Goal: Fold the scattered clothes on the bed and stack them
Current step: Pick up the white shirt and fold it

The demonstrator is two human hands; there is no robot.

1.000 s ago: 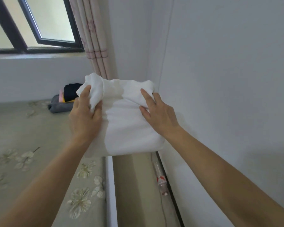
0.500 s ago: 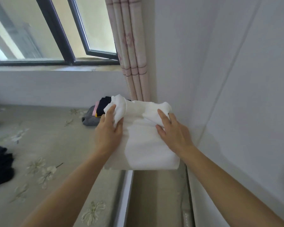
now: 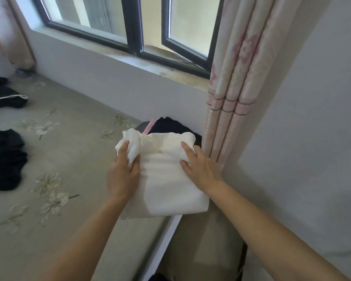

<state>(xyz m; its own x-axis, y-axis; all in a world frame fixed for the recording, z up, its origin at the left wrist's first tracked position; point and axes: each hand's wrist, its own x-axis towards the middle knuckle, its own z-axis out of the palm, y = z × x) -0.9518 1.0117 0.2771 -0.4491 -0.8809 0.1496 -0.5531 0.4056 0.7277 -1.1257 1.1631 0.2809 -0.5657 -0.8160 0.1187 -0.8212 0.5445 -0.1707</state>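
Note:
A folded white garment point(image 3: 164, 179) is held in front of me over the bed's right edge. My left hand point(image 3: 124, 171) grips its bunched left top corner. My right hand point(image 3: 199, 167) holds the right top corner, fingers on the cloth. Just beyond the garment, a stack of folded clothes point(image 3: 162, 124) in black, pink and grey lies in the bed's far right corner, partly hidden by the white cloth.
The bed point(image 3: 73, 142) has a grey floral sheet. Loose black clothes point(image 3: 4, 159) lie at left, and more dark clothes point(image 3: 2, 96) lie farther back. A pink curtain point(image 3: 231, 98) hangs at right. A window point(image 3: 130, 23) is above. A gap point(image 3: 203, 244) runs between bed and wall.
Both hands have carried the white garment forward to the stack in the corner. The view has swung left and down, bringing the black clothes into sight.

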